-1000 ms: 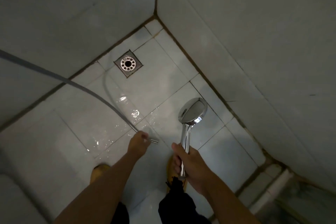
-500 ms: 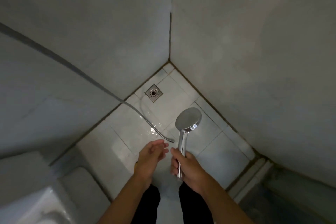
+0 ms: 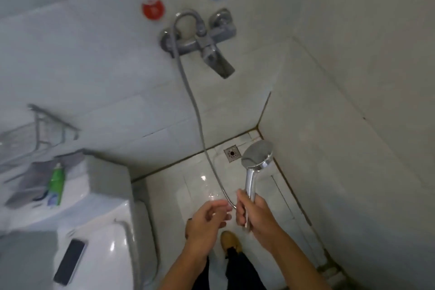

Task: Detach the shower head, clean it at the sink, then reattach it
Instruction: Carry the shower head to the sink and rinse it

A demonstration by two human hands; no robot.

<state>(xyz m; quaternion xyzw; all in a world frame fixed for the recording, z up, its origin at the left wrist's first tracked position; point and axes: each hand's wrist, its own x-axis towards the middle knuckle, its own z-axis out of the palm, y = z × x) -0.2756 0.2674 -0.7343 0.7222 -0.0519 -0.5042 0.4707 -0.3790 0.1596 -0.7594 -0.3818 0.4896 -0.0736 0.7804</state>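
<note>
**Shower head off the hose, held upright in the right hand**

The right hand (image 3: 255, 215) is wrapped around the handle of the shower head (image 3: 256, 160), whose long axis runs up toward 12 o'clock, face end farthest from the body. The left hand (image 3: 207, 221) sits just beside it at 9 o'clock, fingers loosely spread and holding nothing. The hose (image 3: 200, 125) hangs from the wall mixer (image 3: 200, 40); its free end lies between the two hands, apparently disconnected. No sink is in view, so carrying the head there looks like the next step. On the toilet tank (image 3: 94, 186) at 9 o'clock lies a green tube (image 3: 56, 183).
</note>
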